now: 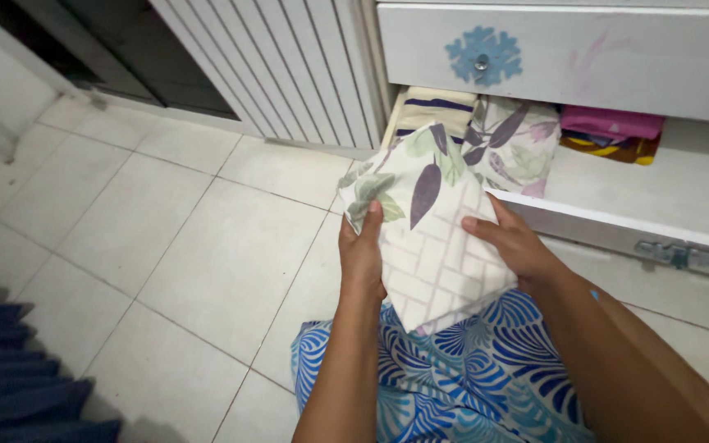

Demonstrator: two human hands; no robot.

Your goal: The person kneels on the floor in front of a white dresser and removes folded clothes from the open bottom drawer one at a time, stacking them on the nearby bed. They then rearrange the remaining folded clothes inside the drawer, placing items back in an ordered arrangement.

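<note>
- Both hands grip one folded cloth point(428, 238): the left hand point(360, 258) closes on its left edge with the thumb on top, and the right hand point(514, 246) closes on its right edge, thumb lying across the front.
- Nearest, the person's lap is covered by a blue patterned skirt point(469, 377), and the lower corner of the cloth hangs just over it.
- At the near left, a dark blue fabric point(10, 369) lies on the floor point(174, 246), which is laid with pale tiles.
- The cloth is white with a brick-line pattern and green and purple leaves; it is held up, tilted, in front of an open drawer point(658, 205), its top edge near the drawer's left end.
- Inside the drawer, from left to right, lie a striped cloth point(432, 111), a leaf-print cloth point(519, 143) and a pink cloth point(613, 123) on a yellow-patterned one.
- Farther, above it, a shut drawer front point(584, 57) bears a blue flower and a knob point(482, 61).
- Far left stands a white slatted door point(289, 66).
</note>
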